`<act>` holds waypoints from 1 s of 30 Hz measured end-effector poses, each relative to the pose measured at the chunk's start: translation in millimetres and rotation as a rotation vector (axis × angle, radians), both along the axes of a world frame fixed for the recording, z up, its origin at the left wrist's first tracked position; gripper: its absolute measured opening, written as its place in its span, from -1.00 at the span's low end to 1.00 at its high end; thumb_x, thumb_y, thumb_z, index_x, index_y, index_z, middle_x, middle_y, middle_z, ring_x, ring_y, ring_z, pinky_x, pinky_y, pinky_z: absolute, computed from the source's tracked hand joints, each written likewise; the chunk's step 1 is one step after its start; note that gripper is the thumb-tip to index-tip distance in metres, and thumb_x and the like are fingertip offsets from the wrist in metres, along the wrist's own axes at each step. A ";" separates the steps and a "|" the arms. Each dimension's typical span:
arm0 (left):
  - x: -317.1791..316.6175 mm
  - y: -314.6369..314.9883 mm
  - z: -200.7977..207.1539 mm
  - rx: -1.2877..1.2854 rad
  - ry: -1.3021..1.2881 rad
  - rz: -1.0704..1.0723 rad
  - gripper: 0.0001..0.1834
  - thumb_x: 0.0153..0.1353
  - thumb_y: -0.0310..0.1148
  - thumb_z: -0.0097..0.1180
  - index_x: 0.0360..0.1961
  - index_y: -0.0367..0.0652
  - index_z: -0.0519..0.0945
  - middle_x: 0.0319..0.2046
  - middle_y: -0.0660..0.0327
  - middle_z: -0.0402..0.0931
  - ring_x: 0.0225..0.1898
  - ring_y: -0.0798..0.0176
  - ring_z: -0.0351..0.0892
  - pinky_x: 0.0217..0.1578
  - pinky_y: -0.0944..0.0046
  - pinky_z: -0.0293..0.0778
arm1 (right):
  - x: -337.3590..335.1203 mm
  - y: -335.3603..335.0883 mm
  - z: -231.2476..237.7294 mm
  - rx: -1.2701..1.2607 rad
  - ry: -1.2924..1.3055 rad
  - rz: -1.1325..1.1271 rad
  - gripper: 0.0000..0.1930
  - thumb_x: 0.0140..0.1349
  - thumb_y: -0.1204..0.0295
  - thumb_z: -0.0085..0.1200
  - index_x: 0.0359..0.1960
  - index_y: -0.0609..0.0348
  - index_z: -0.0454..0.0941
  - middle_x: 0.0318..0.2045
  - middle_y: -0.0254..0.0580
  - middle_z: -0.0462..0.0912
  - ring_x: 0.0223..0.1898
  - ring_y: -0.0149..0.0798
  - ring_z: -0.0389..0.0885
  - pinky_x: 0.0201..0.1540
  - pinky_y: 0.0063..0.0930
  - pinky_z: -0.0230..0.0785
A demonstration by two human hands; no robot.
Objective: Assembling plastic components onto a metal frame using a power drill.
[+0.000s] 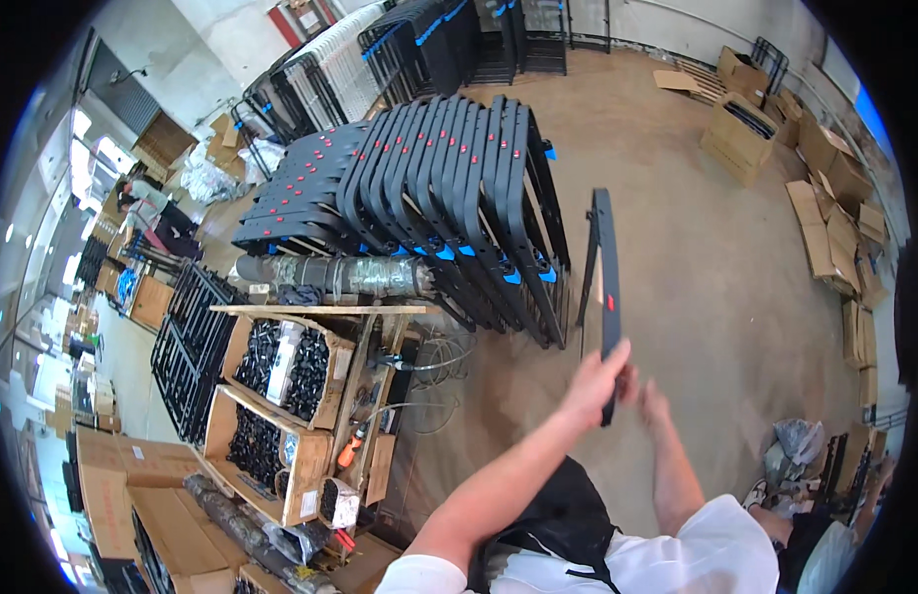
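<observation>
My left hand (pixel 593 384) is closed around the lower part of a black metal frame (pixel 607 267), which stands upright in front of me, seen nearly edge-on. A small red piece shows on its near bar. My right hand (pixel 654 404) is raised just right of the frame's lower end; its fingers are blurred, and I cannot tell whether it touches anything. Left of the held frame stands a long row of similar black frames (pixel 449 163) with rounded corners, red dots and blue pieces low down.
At left, a wooden workbench (pixel 355 381) carries open cartons (pixel 293 371) of small black parts and an orange-handled tool (pixel 352 445). A wrapped roll (pixel 350 275) lies behind them. Cardboard boxes (pixel 741 134) line the right wall. Another person (pixel 152 203) stands far left.
</observation>
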State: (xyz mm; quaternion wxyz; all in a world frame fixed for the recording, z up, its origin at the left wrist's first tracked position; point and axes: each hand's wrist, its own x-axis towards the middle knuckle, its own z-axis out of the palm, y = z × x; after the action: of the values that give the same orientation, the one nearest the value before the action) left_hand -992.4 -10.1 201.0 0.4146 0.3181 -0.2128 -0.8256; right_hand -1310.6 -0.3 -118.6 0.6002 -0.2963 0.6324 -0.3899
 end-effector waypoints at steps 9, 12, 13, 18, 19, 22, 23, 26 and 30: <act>107.6 157.2 16.7 0.022 -0.394 0.266 -0.62 0.46 -0.07 0.30 -0.37 -0.05 0.47 -0.69 0.44 0.34 -0.77 0.52 0.23 -0.75 0.36 0.14 | 192.5 149.8 -89.7 0.181 -0.406 0.180 -0.29 0.45 -0.29 -0.13 0.17 0.17 0.42 -0.30 -0.04 0.73 -0.18 -0.02 0.74 -0.20 -0.05 0.65; 186.0 240.1 33.0 0.082 -0.288 0.327 -0.70 0.43 -0.16 0.35 -0.31 -0.09 0.54 -0.69 0.44 0.36 -0.77 0.53 0.25 -0.78 0.39 0.12 | 238.2 154.8 -79.6 0.248 -0.508 -0.061 -0.39 0.45 -0.24 -0.14 0.04 0.11 0.49 -0.36 -0.09 0.71 -0.25 -0.08 0.72 -0.24 -0.08 0.63; 228.3 285.4 37.8 0.122 -0.388 0.455 -0.72 0.42 -0.19 0.36 -0.29 -0.10 0.55 -0.68 0.44 0.37 -0.77 0.54 0.25 -0.78 0.39 0.11 | 248.7 159.0 -47.4 0.298 -0.519 0.048 -0.39 0.45 -0.24 -0.14 0.04 0.11 0.49 -0.36 -0.09 0.71 -0.25 -0.08 0.72 -0.24 -0.08 0.63; 337.8 452.9 -4.2 0.051 -0.542 1.074 -0.81 0.37 -0.31 0.36 -0.22 -0.18 0.63 -0.58 0.41 0.47 -0.70 0.52 0.35 -0.66 0.41 0.24 | 304.5 92.1 89.8 -0.039 -0.398 -0.055 -0.50 0.40 -0.19 0.01 -0.24 0.02 0.58 -0.41 -0.24 0.68 -0.37 -0.21 0.66 -0.30 -0.27 0.56; 355.0 483.9 -8.8 0.022 -0.563 1.188 -0.84 0.37 -0.34 0.33 -0.18 -0.20 0.66 -0.57 0.42 0.47 -0.68 0.52 0.37 -0.62 0.41 0.27 | 295.5 63.9 123.9 -0.068 -0.339 0.106 -0.54 0.42 -0.17 0.02 -0.17 -0.02 0.56 -0.33 -0.28 0.68 -0.33 -0.28 0.64 -0.23 -0.32 0.56; 397.1 546.6 -19.1 0.137 -0.635 1.585 -0.81 0.45 -0.40 0.21 0.00 -0.22 0.70 -0.50 0.45 0.46 -0.58 0.57 0.35 -0.55 0.45 0.26 | 321.7 20.2 229.8 -0.360 -0.369 0.177 -0.67 0.51 0.03 0.04 -0.05 0.02 0.55 -0.25 -0.38 0.62 -0.22 -0.40 0.59 -0.12 -0.47 0.51; 412.9 565.5 -26.7 0.202 -0.706 1.713 -0.81 0.47 -0.41 0.19 0.02 -0.21 0.70 -0.48 0.46 0.47 -0.54 0.59 0.36 -0.53 0.45 0.27 | 329.5 -5.3 242.9 -0.348 -0.422 0.295 -0.69 0.53 0.11 0.05 -0.02 0.09 0.57 -0.30 -0.41 0.59 -0.24 -0.42 0.56 -0.13 -0.47 0.50; 460.3 636.4 -56.5 0.382 -0.791 2.012 -0.82 0.49 -0.43 0.18 0.01 -0.22 0.71 -0.44 0.51 0.47 -0.46 0.61 0.34 -0.46 0.47 0.30 | 446.2 -1.5 296.9 -0.403 -0.273 0.433 -0.80 0.50 0.24 0.13 -0.06 0.09 0.59 -0.33 -0.43 0.55 -0.27 -0.42 0.55 -0.11 -0.43 0.49; 512.0 727.0 -96.3 0.522 -0.794 2.027 -0.87 0.52 -0.33 0.15 -0.24 -0.06 0.62 -0.57 0.51 0.38 -0.63 0.60 0.23 -0.65 0.44 0.11 | 639.5 78.5 364.7 -0.494 -0.171 0.620 -0.83 0.37 0.29 0.22 -0.23 0.10 0.60 -0.39 -0.44 0.52 -0.37 -0.40 0.54 -0.23 -0.39 0.46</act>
State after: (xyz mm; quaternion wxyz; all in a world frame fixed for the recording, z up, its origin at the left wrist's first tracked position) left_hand -480.4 716.9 104.7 0.7190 0.6625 0.2072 0.0344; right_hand -671.1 78.2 246.1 0.6507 -0.5747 0.3481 -0.3539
